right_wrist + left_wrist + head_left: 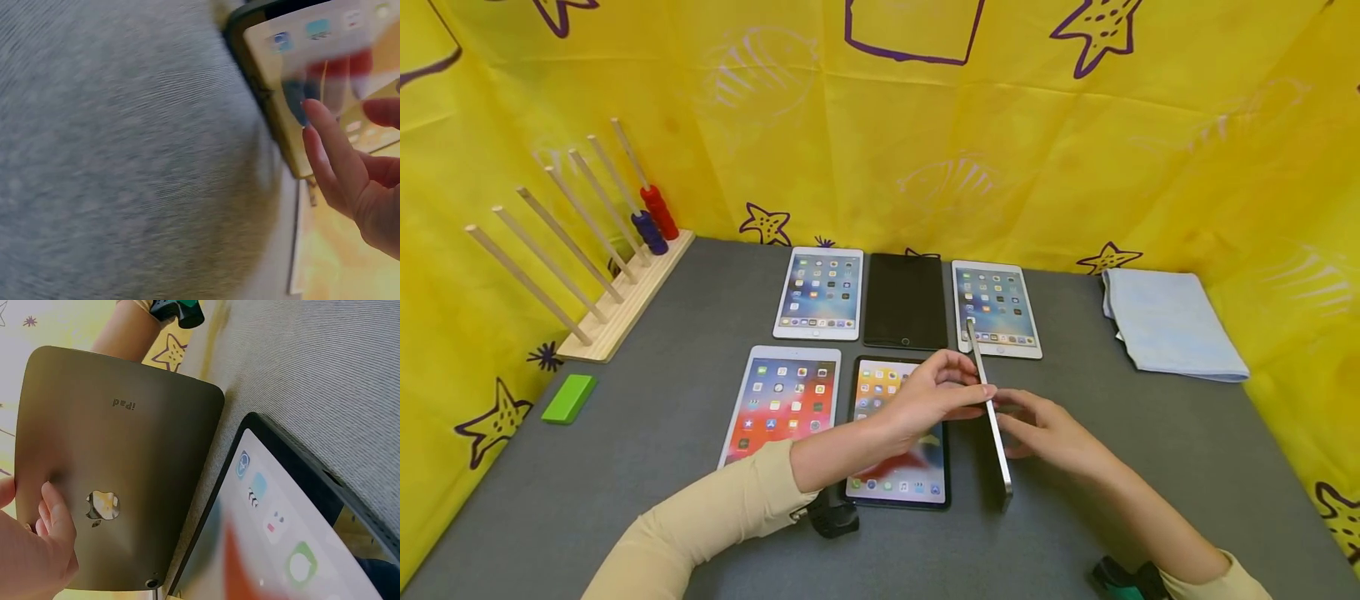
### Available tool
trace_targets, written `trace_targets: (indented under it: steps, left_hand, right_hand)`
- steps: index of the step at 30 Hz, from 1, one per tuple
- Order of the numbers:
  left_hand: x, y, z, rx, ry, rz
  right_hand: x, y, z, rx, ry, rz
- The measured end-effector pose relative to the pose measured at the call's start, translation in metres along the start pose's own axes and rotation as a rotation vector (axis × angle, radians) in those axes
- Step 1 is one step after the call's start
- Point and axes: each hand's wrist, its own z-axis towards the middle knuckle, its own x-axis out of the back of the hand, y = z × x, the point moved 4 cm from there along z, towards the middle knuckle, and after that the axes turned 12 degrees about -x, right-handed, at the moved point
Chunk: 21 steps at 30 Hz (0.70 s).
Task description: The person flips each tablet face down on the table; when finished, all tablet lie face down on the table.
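The left hand (pixel 936 392) grips the top edge of a thin grey metal-backed tablet (pixel 991 417), standing on edge on the grey table (pixel 647 433). The right hand's (pixel 1045 429) relaxed straight fingers (pixel 328 147) touch its screen side.

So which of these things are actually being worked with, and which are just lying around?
In use: upright tablet, held on edge between left hand and right hand.

Lying about: five flat tablets, peg rack, green block, blue cloth.
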Motion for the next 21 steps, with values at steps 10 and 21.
trace_targets:
  steps: [10, 21]
  left_hand:
    - [-0.007, -0.003, 0.004, -0.019, -0.007, 0.036]
    - [-0.009, -0.006, 0.007, -0.011, -0.016, 0.057]
  right_hand:
    - [0.007, -0.032, -0.019, 0.065, 0.058, 0.090]
    - [0.005, -0.036, -0.026, 0.044, 0.073, 0.032]
